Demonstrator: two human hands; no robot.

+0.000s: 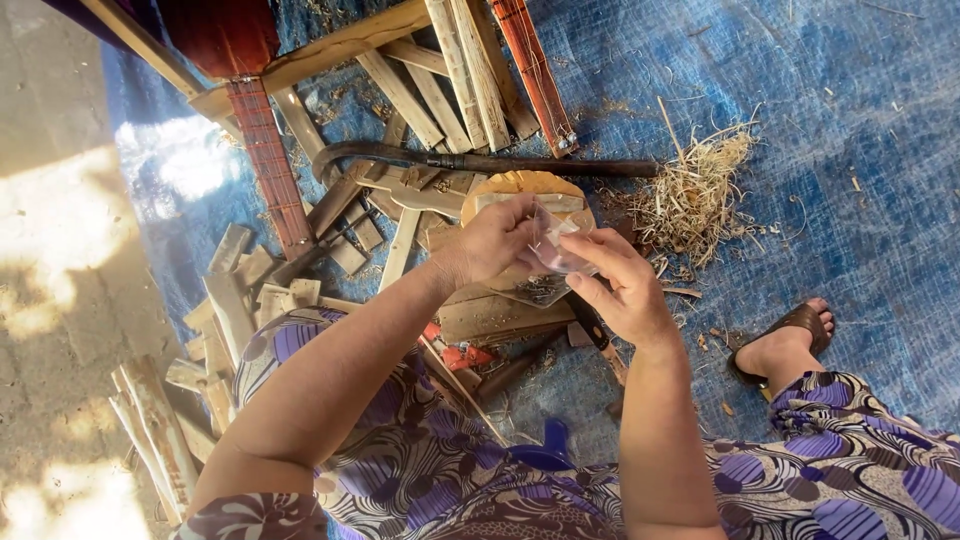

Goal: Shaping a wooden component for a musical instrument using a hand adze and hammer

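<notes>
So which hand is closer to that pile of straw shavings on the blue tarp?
Right. The right hand sits just below-left of the straw pile; the left hand is farther left, both pinching a clear plastic bag.

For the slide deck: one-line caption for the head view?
Both hands, left hand and right hand, hold a small clear plastic bag above scattered pale wood offcuts on a blue tarp.

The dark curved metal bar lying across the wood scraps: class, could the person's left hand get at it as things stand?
Probably yes. The bar lies uncovered on top of the wood scraps, just beyond the left hand, but that hand and the right hand are both pinching a small clear plastic bag.
</notes>
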